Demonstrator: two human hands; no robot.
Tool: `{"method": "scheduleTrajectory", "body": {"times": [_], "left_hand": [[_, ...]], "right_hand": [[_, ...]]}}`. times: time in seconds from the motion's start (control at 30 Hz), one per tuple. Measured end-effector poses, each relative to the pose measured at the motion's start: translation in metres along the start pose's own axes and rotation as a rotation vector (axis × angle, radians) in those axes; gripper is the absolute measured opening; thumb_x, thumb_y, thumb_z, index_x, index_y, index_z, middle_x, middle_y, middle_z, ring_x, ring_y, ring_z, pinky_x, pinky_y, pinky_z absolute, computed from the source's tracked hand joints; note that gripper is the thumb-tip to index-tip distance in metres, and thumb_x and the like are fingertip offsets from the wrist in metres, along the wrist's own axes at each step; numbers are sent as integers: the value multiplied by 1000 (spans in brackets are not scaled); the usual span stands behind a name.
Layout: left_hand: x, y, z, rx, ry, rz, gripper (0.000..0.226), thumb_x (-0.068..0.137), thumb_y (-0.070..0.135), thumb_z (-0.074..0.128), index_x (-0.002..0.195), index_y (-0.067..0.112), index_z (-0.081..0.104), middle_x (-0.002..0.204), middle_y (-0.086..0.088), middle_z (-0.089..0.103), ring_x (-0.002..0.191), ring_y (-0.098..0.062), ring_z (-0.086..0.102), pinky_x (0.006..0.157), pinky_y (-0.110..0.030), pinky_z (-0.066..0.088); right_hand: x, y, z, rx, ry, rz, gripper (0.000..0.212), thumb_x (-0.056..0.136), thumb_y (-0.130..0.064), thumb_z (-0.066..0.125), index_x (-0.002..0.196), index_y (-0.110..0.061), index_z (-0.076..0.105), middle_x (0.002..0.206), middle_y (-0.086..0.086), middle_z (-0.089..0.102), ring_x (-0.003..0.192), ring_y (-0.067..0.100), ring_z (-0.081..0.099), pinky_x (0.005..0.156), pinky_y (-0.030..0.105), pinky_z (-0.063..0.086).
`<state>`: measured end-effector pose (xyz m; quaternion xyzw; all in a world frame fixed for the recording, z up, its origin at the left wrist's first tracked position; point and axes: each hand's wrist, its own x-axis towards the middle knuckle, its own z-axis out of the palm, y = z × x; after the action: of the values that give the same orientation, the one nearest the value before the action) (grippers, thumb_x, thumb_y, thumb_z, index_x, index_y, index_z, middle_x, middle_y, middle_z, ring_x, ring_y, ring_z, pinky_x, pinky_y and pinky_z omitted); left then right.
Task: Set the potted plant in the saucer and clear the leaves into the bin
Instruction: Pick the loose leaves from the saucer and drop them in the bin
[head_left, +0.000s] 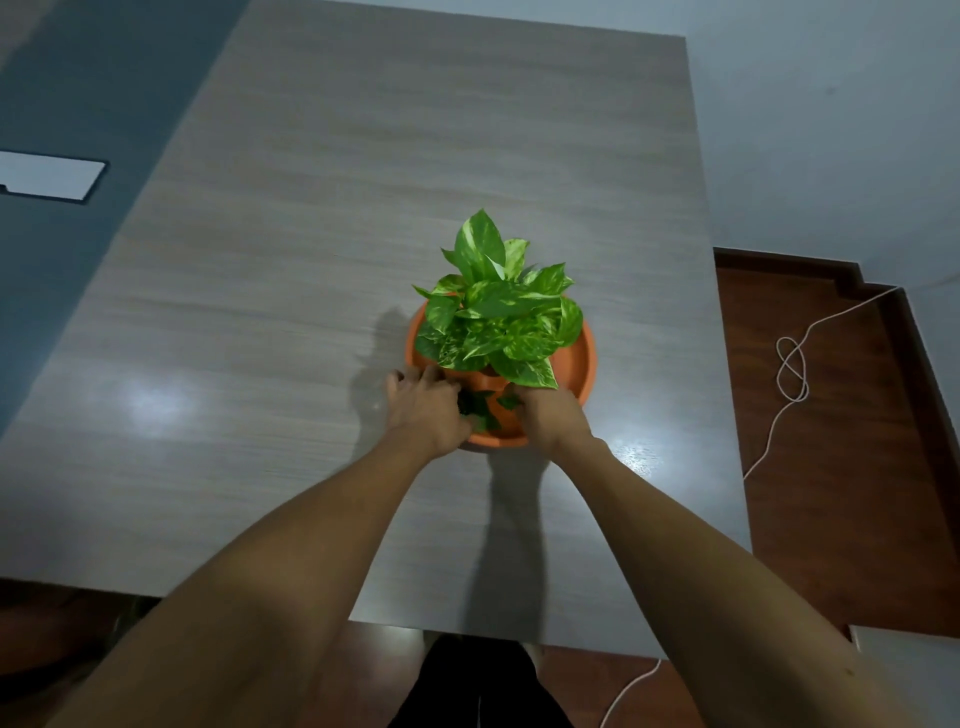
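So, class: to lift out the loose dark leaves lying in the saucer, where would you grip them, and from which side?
Pinch the loose leaves from above on the near side, between both hands. They lie flat in the saucer, and the plant overhangs the far side.

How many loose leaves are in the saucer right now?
2 visible: one dark loose leaf beside the left hand, a smaller one by the right hand, both in the saucer in front of the pot. More may hide under the hands or foliage.
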<state>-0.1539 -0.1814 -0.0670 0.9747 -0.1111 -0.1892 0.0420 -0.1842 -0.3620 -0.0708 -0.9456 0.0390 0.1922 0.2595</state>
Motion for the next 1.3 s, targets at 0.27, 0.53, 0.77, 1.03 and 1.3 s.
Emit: {"method": "scheduleTrajectory", "body": {"times": [0.27, 0.53, 0.77, 1.03, 1.3], "left_hand": [[0, 6, -1, -165, 10, 5, 20, 86, 25, 63, 104, 19, 68, 116, -6, 68, 118, -29, 56, 104, -45, 32], [5, -7, -5, -271, -4, 42, 17, 81, 23, 69, 95, 13, 73, 111, -9, 70, 114, -33, 57, 96, -41, 35], [4, -9, -10, -268, -38, 57, 18, 82, 29, 69, 90, 14, 73, 107, -8, 70, 110, -31, 58, 95, -39, 36], [0, -9, -28, -158, -55, 105, 56, 60, 54, 63, 111, 32, 68, 119, -5, 66, 113, -29, 57, 91, -37, 49], [1, -2, -25, -116, -120, 66, 43, 68, 51, 70, 105, 29, 67, 113, -2, 67, 111, -27, 59, 91, -39, 39]], "right_hand": [[-1, -12, 14, 113, 14, -55, 47, 84, -5, 58, 130, -12, 58, 123, 16, 65, 102, 31, 64, 78, 30, 53], [4, -21, 15, 36, -11, -135, 58, 84, -28, 71, 139, -33, 53, 136, 8, 61, 120, 33, 57, 91, 42, 53], [-5, -14, 11, 75, 4, -95, 30, 87, -6, 59, 113, -15, 72, 110, 12, 72, 98, 34, 64, 76, 36, 52], [-7, -24, 10, -13, 33, -64, 56, 76, -39, 67, 130, -31, 55, 117, 11, 69, 104, 36, 64, 77, 43, 57], [-8, -25, 17, 16, 66, -79, 30, 79, -35, 58, 105, -28, 73, 101, 5, 74, 91, 31, 67, 69, 40, 56]]}}
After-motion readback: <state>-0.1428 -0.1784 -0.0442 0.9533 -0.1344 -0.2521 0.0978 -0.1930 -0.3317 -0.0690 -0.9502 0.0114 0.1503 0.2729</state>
